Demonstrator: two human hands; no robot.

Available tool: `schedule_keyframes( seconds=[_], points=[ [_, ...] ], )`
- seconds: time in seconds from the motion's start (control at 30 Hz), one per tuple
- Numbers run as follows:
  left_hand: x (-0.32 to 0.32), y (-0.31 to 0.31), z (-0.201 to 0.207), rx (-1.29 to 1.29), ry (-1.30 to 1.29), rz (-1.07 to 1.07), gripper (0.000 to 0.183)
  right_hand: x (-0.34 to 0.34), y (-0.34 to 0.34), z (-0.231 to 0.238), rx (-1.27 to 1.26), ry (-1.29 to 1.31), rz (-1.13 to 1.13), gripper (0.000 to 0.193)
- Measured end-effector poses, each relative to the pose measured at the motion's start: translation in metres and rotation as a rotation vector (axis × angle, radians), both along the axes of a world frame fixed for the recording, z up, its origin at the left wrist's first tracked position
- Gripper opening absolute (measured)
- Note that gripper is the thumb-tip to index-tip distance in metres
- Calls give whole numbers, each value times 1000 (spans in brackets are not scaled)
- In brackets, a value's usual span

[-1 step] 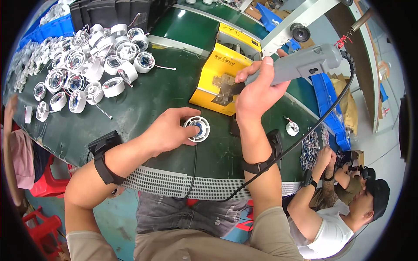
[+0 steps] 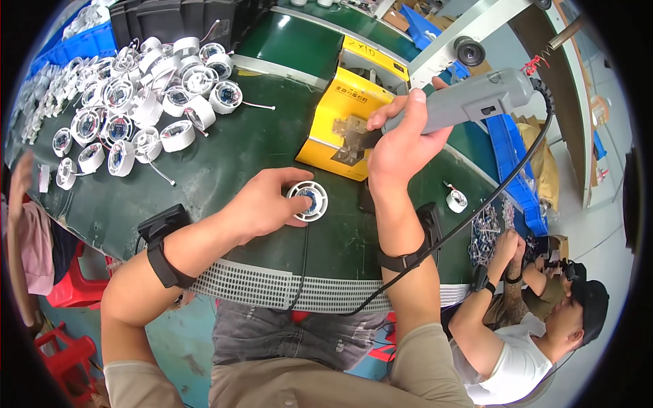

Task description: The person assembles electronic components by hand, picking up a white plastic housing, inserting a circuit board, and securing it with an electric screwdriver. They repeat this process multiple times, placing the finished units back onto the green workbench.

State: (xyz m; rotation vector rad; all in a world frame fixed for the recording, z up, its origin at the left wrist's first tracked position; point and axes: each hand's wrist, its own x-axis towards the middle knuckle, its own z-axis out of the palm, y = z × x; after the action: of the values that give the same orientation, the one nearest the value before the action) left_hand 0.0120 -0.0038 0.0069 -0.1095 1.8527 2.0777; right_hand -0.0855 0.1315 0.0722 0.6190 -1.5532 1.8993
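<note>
My left hand (image 2: 257,205) is closed round a white ring-shaped housing (image 2: 321,207) on the green table, its thumb over the blue circuit board inside. My right hand (image 2: 403,146) is wrapped about a grey electric screwdriver (image 2: 469,102), held tilted, with its cable looping down on the right. The screwdriver's dark lower end points at the metal plate (image 2: 352,132) on the front of a yellow screw feeder box (image 2: 326,112). Whether the tip touches the plate I cannot tell.
Many white housings (image 2: 178,136) with wires lie heaped at the left, beside smaller white parts (image 2: 51,95). A single housing (image 2: 456,200) lies on the right. Blue trays (image 2: 507,153) and a person in a black cap (image 2: 590,306) are beyond it. A perforated strip (image 2: 252,284) runs along the near edge.
Another person's hand at the far left edge has shifted slightly downward. My hands, the housing and the screwdriver stay as they were.
</note>
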Motion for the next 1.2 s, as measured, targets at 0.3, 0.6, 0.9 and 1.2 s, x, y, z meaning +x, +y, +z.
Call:
schedule_keyframes(
  seconds=[0.3, 0.6, 0.9, 1.2],
  points=[
    [-2, -1, 0, 30, -66, 28, 40, 1, 1, -3, 36, -26, 38, 31],
    [-3, -1, -3, 61, -74, 45, 35, 40, 4, -12, -61, -158, 187, 34],
    [-3, -1, 1, 57, -62, 12, 35, 66, -2, -31, -52, -162, 336, 40],
    [0, 2, 2, 42, -49, 66, 33, 67, -6, -37, -19, -157, 361, 39]
  ],
)
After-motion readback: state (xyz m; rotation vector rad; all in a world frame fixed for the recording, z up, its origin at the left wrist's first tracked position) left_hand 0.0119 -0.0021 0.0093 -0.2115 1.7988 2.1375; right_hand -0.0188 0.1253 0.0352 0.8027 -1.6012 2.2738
